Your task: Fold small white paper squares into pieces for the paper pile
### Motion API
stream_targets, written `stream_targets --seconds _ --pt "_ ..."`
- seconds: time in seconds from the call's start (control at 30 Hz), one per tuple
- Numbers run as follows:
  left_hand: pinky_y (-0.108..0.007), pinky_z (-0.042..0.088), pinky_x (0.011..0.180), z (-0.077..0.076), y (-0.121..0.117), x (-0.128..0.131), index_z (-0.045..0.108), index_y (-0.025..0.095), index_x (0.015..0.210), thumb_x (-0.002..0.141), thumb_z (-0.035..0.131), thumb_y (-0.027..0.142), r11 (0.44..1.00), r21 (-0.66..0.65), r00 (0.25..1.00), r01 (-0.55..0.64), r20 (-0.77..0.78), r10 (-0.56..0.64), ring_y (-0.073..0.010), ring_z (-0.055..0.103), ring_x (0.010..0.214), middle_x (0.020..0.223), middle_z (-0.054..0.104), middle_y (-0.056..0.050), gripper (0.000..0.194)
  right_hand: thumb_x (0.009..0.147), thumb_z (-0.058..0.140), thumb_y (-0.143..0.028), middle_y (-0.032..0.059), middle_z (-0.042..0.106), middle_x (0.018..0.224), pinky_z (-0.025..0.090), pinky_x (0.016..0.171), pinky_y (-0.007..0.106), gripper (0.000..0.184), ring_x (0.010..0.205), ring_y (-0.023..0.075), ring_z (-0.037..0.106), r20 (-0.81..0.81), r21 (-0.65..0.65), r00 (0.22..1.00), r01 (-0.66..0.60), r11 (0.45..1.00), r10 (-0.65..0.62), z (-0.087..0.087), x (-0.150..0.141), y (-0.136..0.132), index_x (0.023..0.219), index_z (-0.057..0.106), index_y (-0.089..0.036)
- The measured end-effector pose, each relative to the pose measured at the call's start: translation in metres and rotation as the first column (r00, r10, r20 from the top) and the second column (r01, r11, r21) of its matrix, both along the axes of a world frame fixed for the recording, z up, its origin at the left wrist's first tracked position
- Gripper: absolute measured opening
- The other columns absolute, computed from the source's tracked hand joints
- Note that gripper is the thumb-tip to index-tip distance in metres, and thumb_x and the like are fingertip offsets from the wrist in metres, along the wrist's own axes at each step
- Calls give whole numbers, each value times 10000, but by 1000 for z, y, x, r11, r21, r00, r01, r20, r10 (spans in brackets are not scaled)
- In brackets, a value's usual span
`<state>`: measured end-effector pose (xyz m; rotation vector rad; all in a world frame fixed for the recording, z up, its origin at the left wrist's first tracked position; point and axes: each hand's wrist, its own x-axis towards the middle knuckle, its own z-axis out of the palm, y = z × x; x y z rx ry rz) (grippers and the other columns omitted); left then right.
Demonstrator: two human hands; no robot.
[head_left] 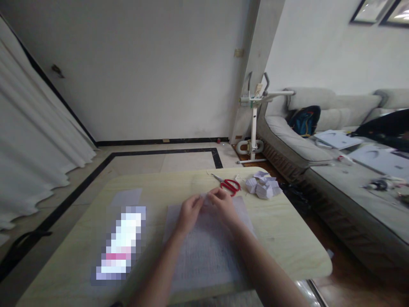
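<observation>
My left hand [189,212] and my right hand [223,204] meet over the far edge of a large white paper sheet [207,251] lying on the pale wooden table [287,238]. Both hands are closed in a pinch on a small piece of paper [205,198] between them. Red-handled scissors [228,184] lie just beyond my right hand. A pile of small folded white paper pieces [263,185] sits to the right of the scissors.
A blurred white object [120,245] and a thin paper slip [127,197] lie on the table's left part. A grey sofa [335,162] with papers and a blue backpack [305,120] stands at right. A white stand [254,123] is by the wall; curtains [35,140] hang at left.
</observation>
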<state>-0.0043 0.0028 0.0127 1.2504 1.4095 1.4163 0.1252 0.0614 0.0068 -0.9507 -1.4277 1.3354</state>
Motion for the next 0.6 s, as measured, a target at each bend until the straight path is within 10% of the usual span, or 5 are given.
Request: stream_targets --seconds 0.3,0.6 --pt "-217 422 559 1 -1 -4 665 134 752 836 526 420 1000 3 994 -3 -111 3 -141 558 576 597 609 8 329 773 612 -383 12 627 721 415 612 244 207 665 146 555 45 0 991 -127 992 127 2 4 -1 777 667 -184" --pt "-246 452 610 3 -3 -5 656 125 750 869 444 387 999 -39 1000 11 -22 -12 -162 592 641 702 662 -49 358 744 629 -403 -33 513 555 350 517 234 229 525 126 464 -16 -65 1000 14 998 -15 -2 5 4 650 609 -196"
